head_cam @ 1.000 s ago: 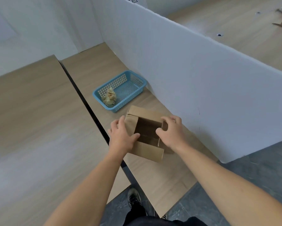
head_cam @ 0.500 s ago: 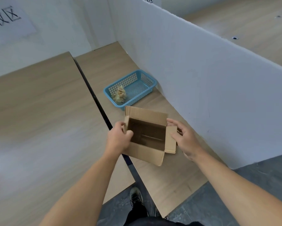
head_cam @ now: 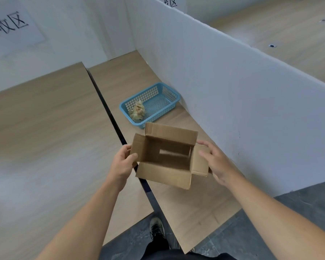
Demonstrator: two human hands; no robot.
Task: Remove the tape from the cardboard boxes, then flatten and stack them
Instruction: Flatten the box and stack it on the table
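Note:
A small brown cardboard box [head_cam: 165, 174] is held above the wooden table, its top flaps spread wide. I can see straight through an opening in its bottom. My left hand [head_cam: 123, 164] grips the left flap, thumb on the inside. My right hand [head_cam: 217, 165] holds the right flap with the thumb on top and the fingers spread behind it. No tape shows on the box.
A blue mesh basket [head_cam: 169, 91] with a crumpled wad of tape [head_cam: 137, 112] sits just beyond the box. A white partition [head_cam: 233, 102] runs along the right of the table. A dark gap [head_cam: 109, 113] separates two wooden tabletops. My shoe [head_cam: 156, 229] is on the grey floor below.
The box's flaps have been spread open and the bottom now shows an opening. My hands moved apart from the box's middle to its left and right flaps.

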